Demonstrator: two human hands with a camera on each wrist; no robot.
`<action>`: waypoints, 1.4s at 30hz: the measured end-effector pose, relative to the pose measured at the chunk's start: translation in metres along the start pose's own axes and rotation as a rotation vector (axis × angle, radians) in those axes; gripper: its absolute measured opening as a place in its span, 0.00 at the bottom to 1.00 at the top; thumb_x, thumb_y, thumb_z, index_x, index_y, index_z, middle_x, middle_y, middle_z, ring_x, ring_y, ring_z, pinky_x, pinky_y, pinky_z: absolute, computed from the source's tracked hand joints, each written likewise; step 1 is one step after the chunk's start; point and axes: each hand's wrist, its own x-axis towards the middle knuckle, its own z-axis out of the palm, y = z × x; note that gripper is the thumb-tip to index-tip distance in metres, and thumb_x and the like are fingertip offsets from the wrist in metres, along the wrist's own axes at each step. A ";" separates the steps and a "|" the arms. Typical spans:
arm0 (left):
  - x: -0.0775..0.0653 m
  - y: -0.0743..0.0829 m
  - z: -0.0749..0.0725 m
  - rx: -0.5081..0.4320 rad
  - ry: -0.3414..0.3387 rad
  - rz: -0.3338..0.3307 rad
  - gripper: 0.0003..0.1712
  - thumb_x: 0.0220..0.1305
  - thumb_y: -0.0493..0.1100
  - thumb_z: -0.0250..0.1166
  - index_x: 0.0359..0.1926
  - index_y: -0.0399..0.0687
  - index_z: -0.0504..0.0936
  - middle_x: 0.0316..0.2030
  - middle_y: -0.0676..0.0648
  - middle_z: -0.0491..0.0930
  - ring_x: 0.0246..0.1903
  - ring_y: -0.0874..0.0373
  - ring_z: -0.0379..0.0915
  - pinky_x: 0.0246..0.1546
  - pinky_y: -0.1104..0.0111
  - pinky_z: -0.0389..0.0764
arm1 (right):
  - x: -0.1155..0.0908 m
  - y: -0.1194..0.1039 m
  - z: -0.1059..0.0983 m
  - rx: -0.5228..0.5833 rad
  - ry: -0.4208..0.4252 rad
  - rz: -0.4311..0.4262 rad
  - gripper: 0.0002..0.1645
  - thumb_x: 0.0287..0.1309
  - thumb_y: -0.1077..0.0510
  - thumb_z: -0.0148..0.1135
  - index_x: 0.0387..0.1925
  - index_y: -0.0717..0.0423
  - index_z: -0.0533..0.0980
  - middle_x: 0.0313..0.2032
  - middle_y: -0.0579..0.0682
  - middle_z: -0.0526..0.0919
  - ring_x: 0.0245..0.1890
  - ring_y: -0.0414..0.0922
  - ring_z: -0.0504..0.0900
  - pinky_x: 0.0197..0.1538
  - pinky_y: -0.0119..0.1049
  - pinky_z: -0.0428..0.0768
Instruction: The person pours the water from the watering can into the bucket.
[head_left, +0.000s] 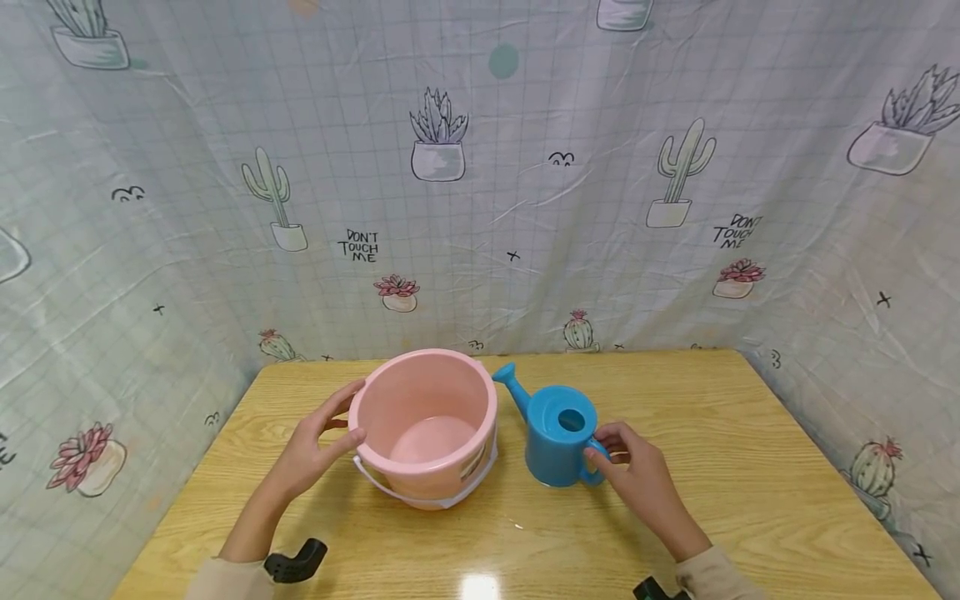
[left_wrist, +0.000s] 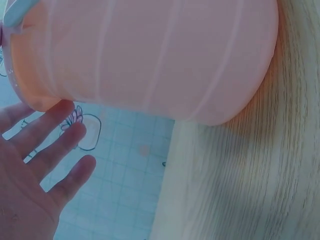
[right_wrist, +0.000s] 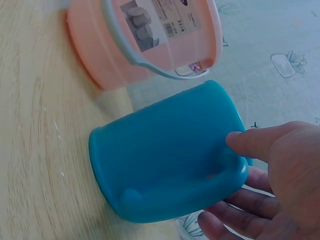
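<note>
A pink bucket (head_left: pixel 423 475) stands upright on the wooden table, its pale handle hanging down at the front. At its left rim is my left hand (head_left: pixel 306 454), thumb and fingers spread and fairly straight, fingertips touching the bucket's edge. In the left wrist view the fingers (left_wrist: pixel 75 175) lie loosely along the bucket's outer side. To the right of the bucket stands a blue watering can (head_left: pixel 555 454), spout pointing left. My right hand (head_left: pixel 641 479) holds its handle, the thumb on top; in the right wrist view the other fingers (right_wrist: pixel 250 200) pass partly behind the handle.
The wooden table (head_left: pixel 750 467) meets a cloth backdrop (head_left: pixel 480 208) printed with potted cacti at the back and on both sides. A label (right_wrist: pixel 160 22) is stuck on the bucket. Small white specks lie on the tabletop before the watering can.
</note>
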 end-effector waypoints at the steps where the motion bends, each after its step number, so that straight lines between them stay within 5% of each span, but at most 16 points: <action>1: 0.000 0.000 0.000 -0.009 0.002 -0.003 0.37 0.64 0.37 0.61 0.73 0.57 0.60 0.68 0.47 0.68 0.59 0.74 0.66 0.52 0.63 0.78 | 0.000 0.000 0.000 0.004 -0.001 0.003 0.17 0.60 0.50 0.65 0.47 0.53 0.76 0.42 0.48 0.82 0.45 0.43 0.80 0.45 0.31 0.80; 10: 0.000 -0.002 0.002 -0.067 0.004 -0.002 0.37 0.65 0.36 0.60 0.73 0.54 0.61 0.69 0.45 0.66 0.61 0.73 0.65 0.52 0.73 0.75 | -0.001 0.001 0.003 0.027 0.001 0.009 0.16 0.60 0.53 0.65 0.47 0.54 0.75 0.42 0.49 0.82 0.45 0.43 0.80 0.44 0.29 0.79; 30: 0.001 -0.005 0.003 -0.123 -0.017 0.046 0.37 0.65 0.33 0.58 0.73 0.51 0.59 0.69 0.42 0.65 0.61 0.72 0.66 0.52 0.73 0.75 | -0.003 0.002 0.006 0.086 0.059 -0.021 0.12 0.58 0.57 0.67 0.43 0.55 0.76 0.37 0.47 0.82 0.37 0.34 0.80 0.42 0.26 0.79; 42: 0.001 -0.005 0.001 -0.190 -0.050 0.006 0.36 0.65 0.33 0.58 0.73 0.49 0.59 0.68 0.39 0.65 0.51 0.62 0.77 0.47 0.72 0.79 | -0.003 0.008 0.008 0.109 0.082 -0.027 0.10 0.57 0.59 0.68 0.40 0.54 0.77 0.35 0.47 0.85 0.35 0.30 0.81 0.42 0.26 0.80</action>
